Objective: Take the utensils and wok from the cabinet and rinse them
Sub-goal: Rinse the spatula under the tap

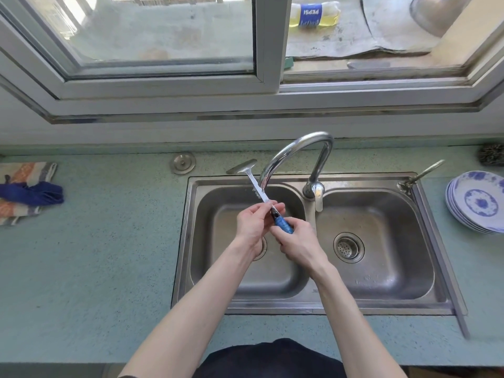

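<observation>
Under the faucet (297, 156), your left hand (252, 223) and right hand (298, 241) grip a blue-handled spatula (249, 178) over the sink (381, 268)

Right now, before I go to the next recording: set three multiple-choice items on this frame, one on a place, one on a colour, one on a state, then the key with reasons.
1. Where is the stack of plates?
A. in the left basin
B. on the counter right of the sink
C. on the window sill

2. What colour is the spatula handle?
A. red
B. black
C. blue

3. What is the right hand doing?
A. gripping the spatula handle
B. lying flat on the counter
C. turning the tap

Key: 1 B, the plates sit on the counter past the sink's right rim. 2 C, blue shows between the two hands. 3 A, its fingers curl round the handle, while the left hand pinches the metal shaft under the tap's spout.
</observation>
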A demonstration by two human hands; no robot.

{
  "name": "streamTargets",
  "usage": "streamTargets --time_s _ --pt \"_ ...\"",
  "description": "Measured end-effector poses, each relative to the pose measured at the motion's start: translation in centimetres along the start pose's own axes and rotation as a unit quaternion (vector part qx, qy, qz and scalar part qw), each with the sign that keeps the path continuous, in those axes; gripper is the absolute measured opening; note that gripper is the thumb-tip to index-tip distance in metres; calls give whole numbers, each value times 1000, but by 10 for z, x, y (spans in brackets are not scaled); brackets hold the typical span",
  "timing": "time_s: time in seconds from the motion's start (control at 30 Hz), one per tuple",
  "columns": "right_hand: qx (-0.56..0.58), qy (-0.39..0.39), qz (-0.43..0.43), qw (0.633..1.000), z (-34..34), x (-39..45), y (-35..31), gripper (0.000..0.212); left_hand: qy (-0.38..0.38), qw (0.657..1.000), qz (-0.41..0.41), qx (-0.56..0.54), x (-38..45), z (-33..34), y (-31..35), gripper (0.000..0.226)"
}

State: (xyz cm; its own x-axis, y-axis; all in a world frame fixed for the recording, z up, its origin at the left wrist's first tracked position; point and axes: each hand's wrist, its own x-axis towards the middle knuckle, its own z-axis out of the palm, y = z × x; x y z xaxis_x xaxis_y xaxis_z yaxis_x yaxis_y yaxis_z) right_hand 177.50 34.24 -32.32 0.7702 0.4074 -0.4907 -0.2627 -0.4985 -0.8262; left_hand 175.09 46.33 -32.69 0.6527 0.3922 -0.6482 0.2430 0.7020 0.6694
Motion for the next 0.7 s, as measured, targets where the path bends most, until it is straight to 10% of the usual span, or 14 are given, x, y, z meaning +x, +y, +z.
streamTargets --time_s 0.7 --pt "59 20 9 998 4 -6 -3 15 -24 999 -4 31 5 8 6 17"
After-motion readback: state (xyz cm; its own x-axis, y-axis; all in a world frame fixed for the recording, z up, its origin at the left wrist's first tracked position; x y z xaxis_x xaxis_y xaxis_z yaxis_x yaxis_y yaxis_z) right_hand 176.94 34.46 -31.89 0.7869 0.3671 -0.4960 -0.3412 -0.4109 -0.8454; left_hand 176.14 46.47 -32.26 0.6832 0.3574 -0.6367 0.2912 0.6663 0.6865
